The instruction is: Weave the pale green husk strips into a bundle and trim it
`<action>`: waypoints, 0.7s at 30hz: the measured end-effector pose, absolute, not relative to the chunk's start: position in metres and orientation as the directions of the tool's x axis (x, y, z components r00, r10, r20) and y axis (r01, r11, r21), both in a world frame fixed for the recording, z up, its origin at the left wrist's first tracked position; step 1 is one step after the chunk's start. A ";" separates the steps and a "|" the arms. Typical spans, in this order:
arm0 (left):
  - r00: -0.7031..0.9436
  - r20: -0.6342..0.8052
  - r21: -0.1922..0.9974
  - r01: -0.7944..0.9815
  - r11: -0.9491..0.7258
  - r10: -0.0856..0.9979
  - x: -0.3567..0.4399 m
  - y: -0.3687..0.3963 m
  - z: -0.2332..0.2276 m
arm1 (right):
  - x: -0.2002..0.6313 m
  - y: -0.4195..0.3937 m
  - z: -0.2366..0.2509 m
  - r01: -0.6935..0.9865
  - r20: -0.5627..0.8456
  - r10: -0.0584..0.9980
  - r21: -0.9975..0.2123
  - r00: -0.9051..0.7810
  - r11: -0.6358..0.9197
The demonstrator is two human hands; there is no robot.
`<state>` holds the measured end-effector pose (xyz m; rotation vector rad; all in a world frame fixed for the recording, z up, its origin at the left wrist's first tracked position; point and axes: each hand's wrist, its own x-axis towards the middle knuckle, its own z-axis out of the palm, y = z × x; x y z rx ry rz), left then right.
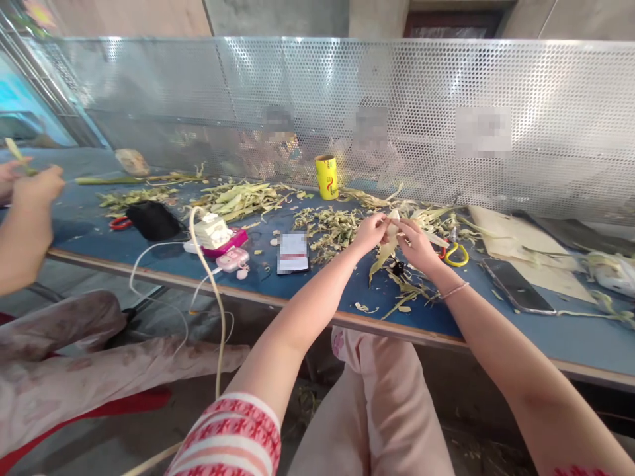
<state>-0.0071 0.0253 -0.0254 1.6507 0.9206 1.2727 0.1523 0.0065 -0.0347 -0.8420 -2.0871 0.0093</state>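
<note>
My left hand and my right hand meet above the table, fingers pinched on a pale corn husk. The husk stands up between my fingertips, and a strip of it seems to hang below them. Beneath and beside my hands lie heaps of shredded husk scraps. Scissors with yellow and red handles rest just right of my right hand. A small black object lies below my fingers, too unclear to name.
A yellow can stands near the perforated metal screen. Left are a lit phone, a magenta power strip with plugs and a black pouch. A dark phone lies right. At far left, a co-worker's hands hold a leaf strip.
</note>
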 end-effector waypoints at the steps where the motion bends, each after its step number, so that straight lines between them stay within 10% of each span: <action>1: 0.216 0.388 0.906 0.087 -0.414 0.896 -0.007 0.025 -0.026 | 0.152 0.006 -0.034 0.567 0.712 0.578 -0.304 -0.399 0.766; 21: 0.227 0.298 0.949 0.037 -0.314 0.927 -0.008 0.022 -0.022 | 0.148 0.012 -0.045 0.493 0.642 0.709 -0.535 -0.290 0.686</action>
